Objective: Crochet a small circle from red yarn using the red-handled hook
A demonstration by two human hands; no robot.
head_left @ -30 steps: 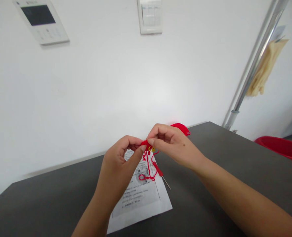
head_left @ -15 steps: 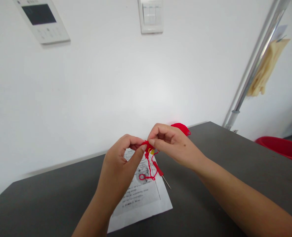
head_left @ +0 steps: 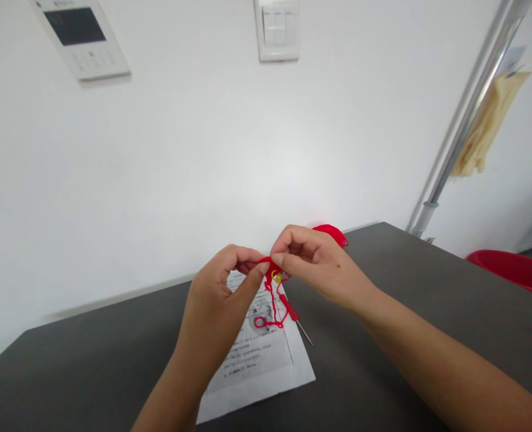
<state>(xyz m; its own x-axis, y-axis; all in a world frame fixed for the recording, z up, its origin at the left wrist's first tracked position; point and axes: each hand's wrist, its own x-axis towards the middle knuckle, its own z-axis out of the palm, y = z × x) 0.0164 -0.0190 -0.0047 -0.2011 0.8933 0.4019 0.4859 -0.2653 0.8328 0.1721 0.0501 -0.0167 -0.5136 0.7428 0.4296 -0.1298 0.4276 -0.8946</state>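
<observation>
A small piece of red crochet work is pinched between both hands above the printed sheet. My left hand is closed, thumb and forefinger gripping its left side. Thumb and fingertips of my right hand pinch the right side, also closed. A yellow stitch marker hangs from the piece. Red yarn trails down from it to a loop on the paper. Just right of the yarn, a crochet hook with a red handle and metal shaft lies partly over the sheet's edge.
The printed sheet lies on the dark table. Behind my right hand sits a ball of red yarn near the white wall. A metal pole, hanging pale gloves and a red basin are at the right.
Both hands keep their pinch on the red crochet work with almost no movement. The whole view has shifted very slightly.
</observation>
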